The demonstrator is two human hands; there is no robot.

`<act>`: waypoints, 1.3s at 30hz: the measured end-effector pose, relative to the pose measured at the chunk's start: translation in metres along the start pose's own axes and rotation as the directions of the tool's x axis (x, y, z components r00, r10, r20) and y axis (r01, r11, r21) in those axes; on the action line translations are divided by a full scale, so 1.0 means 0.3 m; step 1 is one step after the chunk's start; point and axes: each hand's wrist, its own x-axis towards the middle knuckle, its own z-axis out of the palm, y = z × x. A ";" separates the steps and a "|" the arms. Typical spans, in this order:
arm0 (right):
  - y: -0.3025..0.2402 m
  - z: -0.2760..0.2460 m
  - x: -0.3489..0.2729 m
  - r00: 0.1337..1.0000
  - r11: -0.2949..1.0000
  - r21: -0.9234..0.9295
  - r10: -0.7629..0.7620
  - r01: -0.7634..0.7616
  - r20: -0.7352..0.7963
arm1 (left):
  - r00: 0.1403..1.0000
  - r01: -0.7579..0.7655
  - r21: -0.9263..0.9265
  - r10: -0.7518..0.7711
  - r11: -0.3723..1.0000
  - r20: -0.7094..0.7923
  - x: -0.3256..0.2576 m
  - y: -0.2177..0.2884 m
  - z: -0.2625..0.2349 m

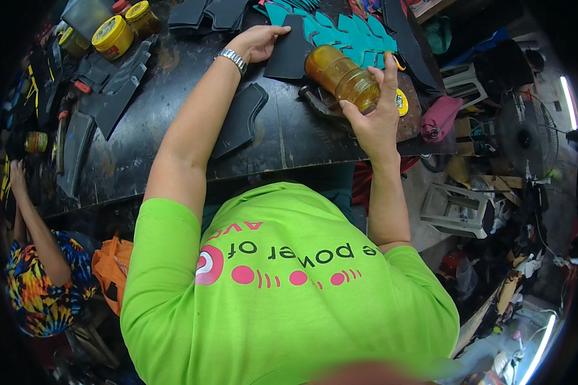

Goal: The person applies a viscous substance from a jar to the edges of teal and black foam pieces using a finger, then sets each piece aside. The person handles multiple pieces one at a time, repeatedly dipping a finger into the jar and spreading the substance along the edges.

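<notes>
My right hand (pixel 374 117) grips a clear plastic jar (pixel 341 76) of amber liquid, tilted on its side over the dark worktable (pixel 173 109). My index finger is raised beside a small yellow lid (pixel 401 102). My left hand (pixel 257 42), with a metal wristwatch (pixel 232 59), rests flat on a black cut piece (pixel 290 48). Behind that piece lies a fanned row of teal cut pieces (pixel 340 29). Another black shaped piece (pixel 241 119) lies by my left forearm.
Yellow-lidded tins (pixel 114 35) and more black pieces (pixel 112 83) sit at the table's far left. Another person in a colourful shirt (pixel 38 282) reaches up at the left edge. A pink pouch (pixel 440 117), a fan (pixel 526 131) and a plastic stool (pixel 456 208) stand right.
</notes>
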 end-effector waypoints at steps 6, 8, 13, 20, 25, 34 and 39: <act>-0.011 0.046 0.006 0.989 0.986 -0.088 -0.143 0.144 0.024 | 0.971 -0.227 0.487 0.232 0.843 0.051 -0.140 0.157 0.045; -0.019 0.055 0.008 0.992 0.989 -0.075 -0.121 0.124 0.040 | 0.931 -0.314 0.396 0.362 0.863 -0.052 -0.217 0.175 0.068; -0.021 0.058 0.011 0.991 0.987 -0.114 -0.108 0.117 0.081 | 0.881 -0.466 0.458 0.445 0.757 0.161 -0.442 0.184 0.096; -0.020 0.043 0.021 0.989 0.989 -0.103 -0.094 0.105 0.113 | 0.977 -0.209 0.233 0.211 0.950 0.016 -0.697 -0.029 0.174; -0.026 0.021 0.013 0.986 0.983 -0.161 -0.063 0.088 0.151 | 0.993 -0.115 0.097 0.115 0.989 0.010 -0.733 -0.124 0.204; -0.075 -0.007 0.022 0.968 0.934 -0.256 -0.249 0.249 0.032 | 0.995 -0.097 0.139 0.095 0.986 0.018 -0.746 -0.162 0.235; -0.178 -0.005 -0.017 0.979 0.925 0.332 -0.202 0.186 0.014 | 0.992 -0.120 0.245 0.123 0.962 0.002 -0.781 -0.136 0.279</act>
